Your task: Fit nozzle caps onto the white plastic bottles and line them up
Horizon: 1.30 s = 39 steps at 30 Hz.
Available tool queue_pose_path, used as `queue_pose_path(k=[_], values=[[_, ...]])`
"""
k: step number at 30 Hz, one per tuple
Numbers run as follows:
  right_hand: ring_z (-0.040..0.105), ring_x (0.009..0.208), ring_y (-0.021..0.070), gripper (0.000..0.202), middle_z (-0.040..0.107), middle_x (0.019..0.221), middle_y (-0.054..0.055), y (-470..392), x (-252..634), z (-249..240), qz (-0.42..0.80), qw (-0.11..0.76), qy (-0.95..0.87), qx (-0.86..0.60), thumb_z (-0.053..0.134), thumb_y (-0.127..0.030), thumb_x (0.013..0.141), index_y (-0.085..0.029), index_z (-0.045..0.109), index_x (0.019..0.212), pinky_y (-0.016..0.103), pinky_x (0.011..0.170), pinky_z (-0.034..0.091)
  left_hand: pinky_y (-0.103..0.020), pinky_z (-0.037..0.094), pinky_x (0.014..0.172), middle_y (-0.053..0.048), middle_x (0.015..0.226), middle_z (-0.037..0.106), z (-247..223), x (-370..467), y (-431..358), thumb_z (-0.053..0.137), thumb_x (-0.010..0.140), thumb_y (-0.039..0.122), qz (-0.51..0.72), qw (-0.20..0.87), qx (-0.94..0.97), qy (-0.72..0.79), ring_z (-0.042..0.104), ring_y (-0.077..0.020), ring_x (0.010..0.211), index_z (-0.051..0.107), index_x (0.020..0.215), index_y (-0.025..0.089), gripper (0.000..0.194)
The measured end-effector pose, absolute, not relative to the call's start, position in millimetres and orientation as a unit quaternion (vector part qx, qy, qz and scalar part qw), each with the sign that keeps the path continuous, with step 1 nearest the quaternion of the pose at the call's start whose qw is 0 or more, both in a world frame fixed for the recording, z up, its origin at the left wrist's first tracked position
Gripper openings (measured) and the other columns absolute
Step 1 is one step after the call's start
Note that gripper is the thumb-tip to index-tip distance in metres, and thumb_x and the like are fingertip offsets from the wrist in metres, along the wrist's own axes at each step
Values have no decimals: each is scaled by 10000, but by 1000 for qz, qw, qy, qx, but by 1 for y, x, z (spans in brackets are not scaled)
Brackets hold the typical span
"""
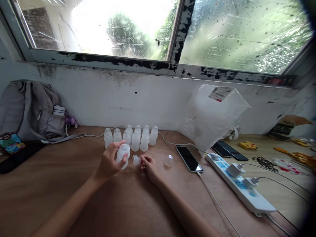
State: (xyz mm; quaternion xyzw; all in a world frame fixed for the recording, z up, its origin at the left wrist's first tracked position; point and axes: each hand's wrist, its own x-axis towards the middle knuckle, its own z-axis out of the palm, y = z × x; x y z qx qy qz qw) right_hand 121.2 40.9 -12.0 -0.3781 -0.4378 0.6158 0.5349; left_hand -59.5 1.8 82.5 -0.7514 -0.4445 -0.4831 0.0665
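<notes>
My left hand [111, 159] is closed around a small frosted-white bottle [123, 155], whose bare open mouth tilts toward me. Just to its right, my right hand [148, 166] pinches a clear ribbed bottle top [136, 160] between thumb and fingers, its wide end facing the bottle. The two pieces are apart. Behind my hands stands a cluster of several similar frosted bottles [135, 141], upright with clear caps on. A loose transparent cap [168, 162] rests on the brown table [118, 204], right of my right hand.
A phone [189, 159] on a charging cable lies to the right, beside a white power strip [239, 184] with plugs. A plastic bag [212, 115] leans against the wall. At far left sits a grey backpack [32, 112]. Cables run behind the bottles.
</notes>
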Motion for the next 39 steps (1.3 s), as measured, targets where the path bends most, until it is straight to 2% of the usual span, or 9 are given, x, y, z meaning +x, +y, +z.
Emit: queue_pose_path(k=[5,14,19,21,25,29,32,39], values=[[436,385,40,295,492,572,-49,45,126,-16,668,539,-380,-344,650,-408,650,-148,514,687,166,352,345,-298,432,814,-60,975,551,39,-53,-3,500,744,255,-485,-13,-751,-449,534,-190,896,430,1091,198,359],[430,399,41,293,482,564,-51,48,129,-14,701,537,-340,-325,676,-389,625,-153,509,667,166,370,337,-329,432,816,-68,995,539,20,-52,-1,508,755,289,-481,-89,-742,-458,532,-199,927,384,1121,231,390],[429,411,44,290,474,559,-46,50,131,-10,716,530,-313,-329,670,-392,634,-154,511,673,164,380,337,-342,432,805,-90,1052,522,10,-49,2,630,642,364,-443,-195,-730,-482,540,-208,918,319,1156,206,621],[424,402,46,286,466,542,-50,51,132,-7,725,529,-288,-334,675,-388,628,-157,514,680,166,376,337,-318,446,751,-68,985,550,8,-46,4,650,609,384,-414,-243,-729,-488,554,-199,863,372,1088,202,583],[407,379,49,303,436,493,-63,50,134,8,724,536,-266,-343,667,-413,630,-167,495,669,167,365,323,-273,441,654,-11,792,559,10,-40,9,615,645,412,-398,-289,-726,-481,550,-169,725,481,942,206,386],[395,381,46,338,438,500,-58,45,136,26,680,558,-323,-349,652,-451,633,-166,469,637,176,371,321,-286,435,705,-47,880,543,12,-36,11,628,640,413,-414,-306,-724,-460,545,-191,795,559,953,201,384],[389,383,49,344,432,493,-54,43,136,33,636,569,-376,-361,632,-466,647,-162,473,613,189,382,330,-293,443,704,-56,897,557,9,-37,10,633,632,415,-440,-344,-683,-471,548,-202,815,503,1040,202,479],[401,402,39,271,494,612,-26,44,136,36,594,573,-425,-373,641,-409,651,-147,578,674,191,376,332,-254,440,669,-27,847,597,10,-41,8,603,651,429,-469,-378,-623,-500,558,-181,774,526,927,193,372]])
